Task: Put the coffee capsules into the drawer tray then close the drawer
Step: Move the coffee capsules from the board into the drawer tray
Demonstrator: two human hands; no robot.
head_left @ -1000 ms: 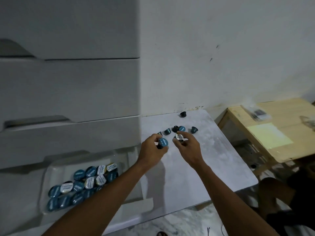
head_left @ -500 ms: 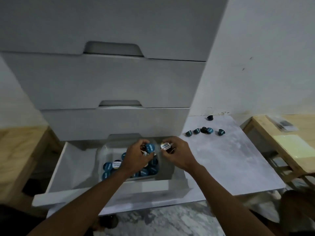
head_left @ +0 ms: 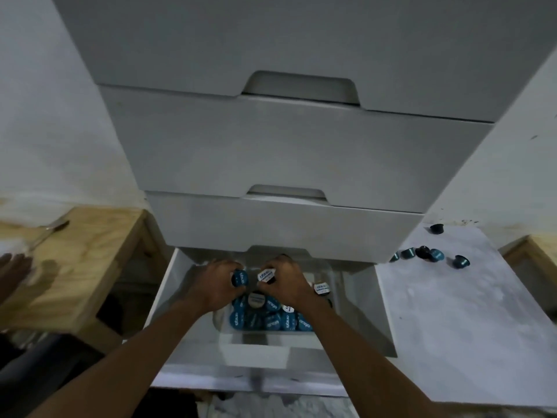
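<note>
**Clerk:** Holding, item one: left hand [head_left: 215, 286], grip closed on a blue-lidded capsule [head_left: 239, 278]. Item two: right hand [head_left: 284, 282], grip closed on a white-lidded capsule [head_left: 265, 276]. Both are above the clear tray [head_left: 333, 274] in the open bottom drawer [head_left: 361, 300].

**Checker:** Tray contents?

**Clerk:** A heap of stored capsules [head_left: 271, 315], mostly blue lids, a few white, crowded toward the near end. One white-lidded piece [head_left: 321, 288] sits apart at the right side.

**Checker:** Outstanding stock?

**Clerk:** Loose capsules [head_left: 429, 255] on the grey bench [head_left: 452, 327] to the right of the drawers, one more [head_left: 436, 228] near the wall. So the job looks only partly done.

**Checker:** Handling advice for this drop?

**Clerk:** In my view: lower both hands close to the pile before letting go, and aim for the emptier far end, so nothing bounces over the tray wall into the drawer. Release one, then the other. Leave the drawer open until the bench is cleared.

**Checker:** Markings?

**Clerk:** Lids carry a short printed word, white on blue and blue on white. Lettering is too blurred to read with confidence; no brand recorded.
</note>
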